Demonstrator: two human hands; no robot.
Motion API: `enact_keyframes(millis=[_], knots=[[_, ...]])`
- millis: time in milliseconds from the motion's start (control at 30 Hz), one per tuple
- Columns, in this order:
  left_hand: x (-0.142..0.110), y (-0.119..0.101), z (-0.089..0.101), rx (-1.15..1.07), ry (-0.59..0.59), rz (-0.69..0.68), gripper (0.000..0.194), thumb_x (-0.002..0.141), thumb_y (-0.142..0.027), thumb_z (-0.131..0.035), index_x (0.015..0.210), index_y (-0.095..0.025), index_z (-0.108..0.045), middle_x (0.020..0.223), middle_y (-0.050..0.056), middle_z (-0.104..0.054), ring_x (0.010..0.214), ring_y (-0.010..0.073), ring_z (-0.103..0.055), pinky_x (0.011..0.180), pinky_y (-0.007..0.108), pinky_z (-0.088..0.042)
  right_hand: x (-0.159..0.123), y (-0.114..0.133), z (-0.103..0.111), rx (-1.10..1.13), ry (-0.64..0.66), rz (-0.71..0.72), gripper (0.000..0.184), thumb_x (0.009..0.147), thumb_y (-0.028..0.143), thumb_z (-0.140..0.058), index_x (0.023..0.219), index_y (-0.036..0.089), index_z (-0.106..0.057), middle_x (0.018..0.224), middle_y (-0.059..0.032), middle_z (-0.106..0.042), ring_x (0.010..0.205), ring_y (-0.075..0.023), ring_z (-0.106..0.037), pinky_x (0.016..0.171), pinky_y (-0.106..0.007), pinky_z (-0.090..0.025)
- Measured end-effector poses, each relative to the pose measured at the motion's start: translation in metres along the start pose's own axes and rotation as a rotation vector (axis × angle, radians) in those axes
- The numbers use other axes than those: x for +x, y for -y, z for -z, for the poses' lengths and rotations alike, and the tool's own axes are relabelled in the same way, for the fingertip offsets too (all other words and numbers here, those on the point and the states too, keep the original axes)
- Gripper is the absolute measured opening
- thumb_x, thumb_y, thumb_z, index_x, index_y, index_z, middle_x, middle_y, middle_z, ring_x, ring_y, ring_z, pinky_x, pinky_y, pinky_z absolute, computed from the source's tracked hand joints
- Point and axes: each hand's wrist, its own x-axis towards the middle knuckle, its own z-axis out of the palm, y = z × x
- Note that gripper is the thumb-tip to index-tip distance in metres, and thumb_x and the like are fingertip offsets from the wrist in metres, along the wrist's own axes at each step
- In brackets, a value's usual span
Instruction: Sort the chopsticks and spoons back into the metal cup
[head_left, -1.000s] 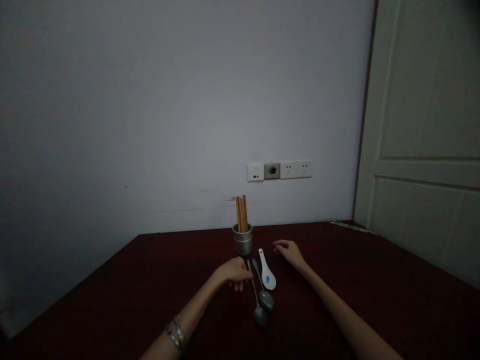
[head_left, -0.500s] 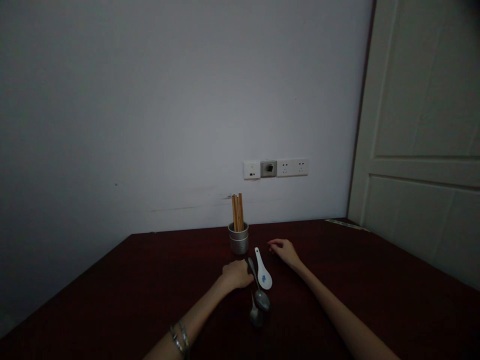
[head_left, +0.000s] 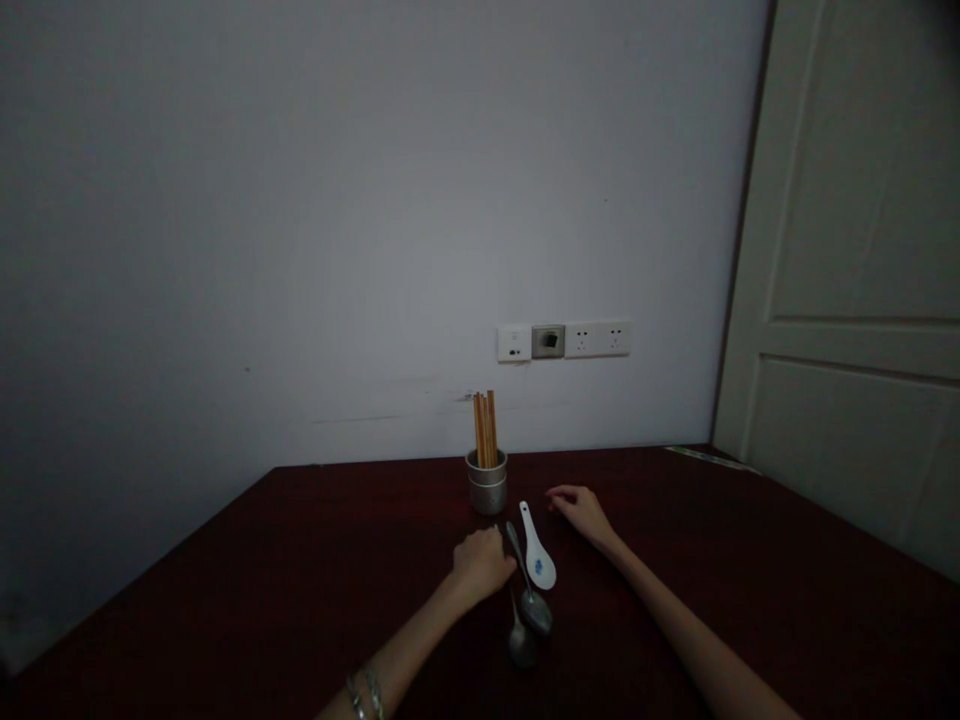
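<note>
My left hand (head_left: 484, 563) is closed around the handle of a metal spoon (head_left: 520, 646), its thumb side toward the other spoons. The bowl of that spoon points toward me, and most of its handle is hidden under the hand. Just right of it lies a second metal spoon (head_left: 535, 612), close beside the hand. A white ceramic spoon (head_left: 539, 566) with a blue mark lies further right. My right hand (head_left: 584, 514) rests on the table beyond the ceramic spoon, fingers loosely bent and slightly apart, with nothing visible in them.
A grey metal cup (head_left: 488, 493) holding several wooden chopsticks (head_left: 485, 430) stands behind the spoons on the dark red table (head_left: 337, 560). Behind it rises a pale wall with sockets (head_left: 598, 339). A panelled door (head_left: 847, 330) is on the right.
My left hand has shifted slightly right and turned over the metal spoon's handle, hiding most of it. My right hand stays in place on the table. The camera view has swayed a little.
</note>
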Motion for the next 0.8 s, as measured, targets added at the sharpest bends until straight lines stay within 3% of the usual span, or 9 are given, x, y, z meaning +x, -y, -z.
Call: enact_keyframes(millis=[167,367,633,800], knots=[[0.006,0.007,-0.008,-0.082,-0.017,0.032,0.021,0.064,-0.024,-0.051,0.080,-0.017,-0.063,0.084,0.011,-0.066,0.079,0.0249,-0.062,0.060,0.028,-0.044,0.000,0.001,0.000,-0.016,0.003,0.005,0.025,0.065,0.022,-0.047,0.078,0.014,-0.067,0.061,-0.0027,-0.065,0.059,-0.0156,-0.059,0.057,-0.023,-0.043],[0.010,0.011,-0.013,-0.125,-0.034,-0.039,0.017,0.062,-0.021,-0.051,0.071,-0.016,-0.065,0.075,0.009,-0.066,0.067,0.0196,-0.061,0.050,0.022,-0.037,0.002,-0.002,-0.001,0.040,0.006,0.001,0.024,0.065,0.021,-0.048,0.078,0.014,-0.066,0.062,-0.0034,-0.065,0.060,-0.0159,-0.060,0.059,-0.024,-0.045],[0.002,0.000,0.003,-0.152,-0.082,-0.071,0.021,0.064,-0.017,-0.049,0.072,-0.013,-0.068,0.071,0.009,-0.066,0.064,0.0163,-0.060,0.051,0.021,-0.035,0.000,0.003,0.000,0.115,0.002,-0.027,0.021,0.066,0.020,-0.049,0.076,0.013,-0.065,0.059,-0.0026,-0.064,0.056,-0.0142,-0.059,0.055,-0.023,-0.045],[-0.007,-0.012,0.027,-0.056,-0.208,-0.097,0.021,0.070,-0.020,-0.047,0.070,-0.012,-0.067,0.070,0.010,-0.065,0.065,0.0164,-0.060,0.054,0.022,-0.035,0.001,0.022,0.003,0.238,-0.007,-0.035,0.018,0.066,0.022,-0.053,0.077,0.012,-0.064,0.058,-0.0025,-0.064,0.053,-0.0128,-0.058,0.049,-0.021,-0.044]])
